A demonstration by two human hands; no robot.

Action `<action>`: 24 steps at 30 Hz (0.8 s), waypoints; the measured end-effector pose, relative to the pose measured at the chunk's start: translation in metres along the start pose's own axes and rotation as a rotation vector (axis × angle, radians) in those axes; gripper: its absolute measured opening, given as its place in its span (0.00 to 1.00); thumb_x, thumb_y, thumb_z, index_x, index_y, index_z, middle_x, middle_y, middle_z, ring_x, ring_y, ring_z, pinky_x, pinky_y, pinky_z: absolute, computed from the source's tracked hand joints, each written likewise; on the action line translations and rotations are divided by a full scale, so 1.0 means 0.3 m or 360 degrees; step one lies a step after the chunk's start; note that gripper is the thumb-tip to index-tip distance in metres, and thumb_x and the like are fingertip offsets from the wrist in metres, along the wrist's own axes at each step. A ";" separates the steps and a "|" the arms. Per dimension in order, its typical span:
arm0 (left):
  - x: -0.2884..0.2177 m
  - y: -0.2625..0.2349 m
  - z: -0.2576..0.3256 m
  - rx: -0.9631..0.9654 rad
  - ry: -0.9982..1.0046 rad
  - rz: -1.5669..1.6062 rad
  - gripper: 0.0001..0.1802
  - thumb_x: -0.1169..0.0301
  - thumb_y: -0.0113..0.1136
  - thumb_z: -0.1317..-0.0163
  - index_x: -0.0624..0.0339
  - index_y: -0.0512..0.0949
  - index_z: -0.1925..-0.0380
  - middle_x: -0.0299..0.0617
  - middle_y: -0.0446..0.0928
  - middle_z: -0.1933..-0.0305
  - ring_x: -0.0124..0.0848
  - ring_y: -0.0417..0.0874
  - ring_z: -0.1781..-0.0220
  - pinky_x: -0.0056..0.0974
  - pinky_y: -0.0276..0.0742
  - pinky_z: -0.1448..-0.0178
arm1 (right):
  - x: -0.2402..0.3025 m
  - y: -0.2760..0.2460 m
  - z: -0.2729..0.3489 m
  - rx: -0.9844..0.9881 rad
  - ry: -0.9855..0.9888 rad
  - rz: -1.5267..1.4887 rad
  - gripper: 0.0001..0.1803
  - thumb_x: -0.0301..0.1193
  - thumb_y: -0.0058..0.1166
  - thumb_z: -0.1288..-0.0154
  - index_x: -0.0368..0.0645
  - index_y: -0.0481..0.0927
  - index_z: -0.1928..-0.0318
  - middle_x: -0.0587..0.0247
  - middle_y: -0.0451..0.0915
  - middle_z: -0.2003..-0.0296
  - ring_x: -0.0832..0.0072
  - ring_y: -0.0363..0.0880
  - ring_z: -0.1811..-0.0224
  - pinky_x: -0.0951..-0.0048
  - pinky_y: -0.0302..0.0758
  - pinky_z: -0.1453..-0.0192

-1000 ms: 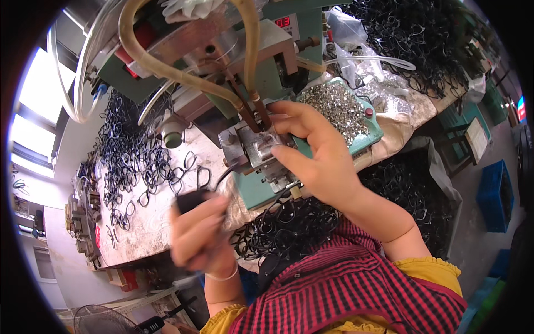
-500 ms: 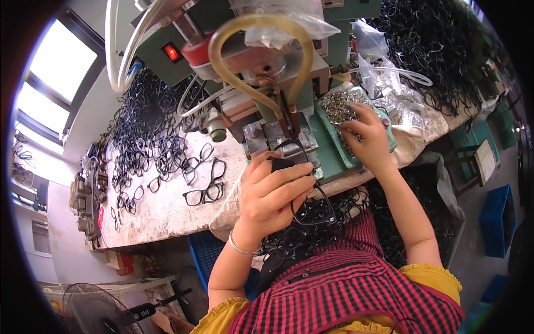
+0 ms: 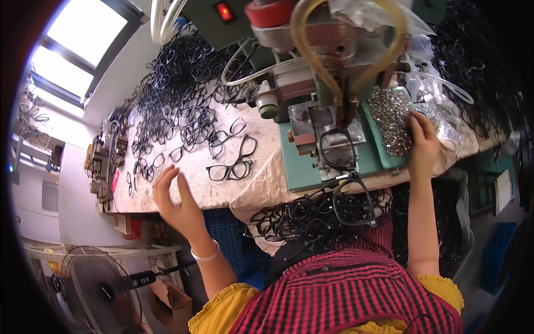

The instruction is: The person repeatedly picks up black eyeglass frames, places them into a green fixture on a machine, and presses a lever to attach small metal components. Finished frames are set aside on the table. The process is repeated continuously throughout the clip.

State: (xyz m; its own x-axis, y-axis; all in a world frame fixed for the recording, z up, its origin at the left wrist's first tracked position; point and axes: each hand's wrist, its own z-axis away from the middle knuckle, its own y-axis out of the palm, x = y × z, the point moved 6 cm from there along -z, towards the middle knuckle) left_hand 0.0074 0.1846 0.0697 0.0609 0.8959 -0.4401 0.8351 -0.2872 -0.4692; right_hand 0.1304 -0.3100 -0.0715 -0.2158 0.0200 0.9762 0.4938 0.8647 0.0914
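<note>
A black eyeglass frame (image 3: 352, 177) rests at the press machine (image 3: 328, 125), one rim on the metal fixture under the hoses, the other over the front edge. Neither hand touches it. My left hand (image 3: 179, 209) is at the table's front edge, fingers extended and thumb apart, holding nothing; the nearest things are loose black eyeglass frames (image 3: 229, 170). At the right side of a green tray (image 3: 384, 156) of small metal parts (image 3: 391, 119), my right hand (image 3: 425, 150) has its fingers bunched together. What is between those fingertips, if anything, is too small to make out.
A heap of black eyeglass frames (image 3: 178, 89) covers the table's back left. More frames (image 3: 317, 220) lie in my lap below the machine. Clear plastic bags (image 3: 439, 100) lie right of the tray. A fan (image 3: 103, 289) stands at lower left.
My left hand has let go of the eyeglass frame and moved left. My right hand has shifted to the tray's right side, its fingers drawn together. The view has shifted, too.
</note>
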 end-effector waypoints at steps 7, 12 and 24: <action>0.134 0.475 0.131 0.1082 -0.0299 -0.0483 0.15 0.61 0.73 0.46 0.52 0.86 0.60 0.48 0.77 0.60 0.50 0.81 0.59 0.49 0.78 0.54 | 0.173 0.177 0.018 0.0164 -0.0400 0.0339 0.08 0.23 0.63 0.36 0.38 0.88 0.57 0.64 0.86 0.63 0.78 0.82 0.58 0.77 0.74 0.48; 0.162 0.514 0.234 0.0978 -0.0155 -0.0469 0.10 0.69 0.67 0.46 0.55 0.80 0.63 0.49 0.76 0.58 0.53 0.81 0.59 0.50 0.78 0.56 | 0.154 -0.005 0.098 0.0097 -0.0392 0.0668 0.08 0.21 0.63 0.38 0.36 0.87 0.57 0.63 0.86 0.61 0.77 0.83 0.57 0.76 0.75 0.48; 0.023 0.484 0.138 0.0457 -0.0667 0.1427 0.11 0.78 0.51 0.28 0.68 0.77 0.49 0.41 0.80 0.58 0.29 0.83 0.66 0.31 0.81 0.57 | 0.395 0.331 0.142 0.0645 -0.0769 0.0257 0.06 0.21 0.64 0.46 0.39 0.86 0.66 0.60 0.85 0.65 0.66 0.83 0.59 0.69 0.76 0.52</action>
State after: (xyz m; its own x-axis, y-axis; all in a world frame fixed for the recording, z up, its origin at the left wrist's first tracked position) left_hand 0.1064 0.1350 -0.0333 0.3558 0.1379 -0.9243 0.4108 -0.9114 0.0222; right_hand 0.1180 -0.2004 0.0447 -0.5666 0.3073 0.7646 0.2155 0.9508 -0.2225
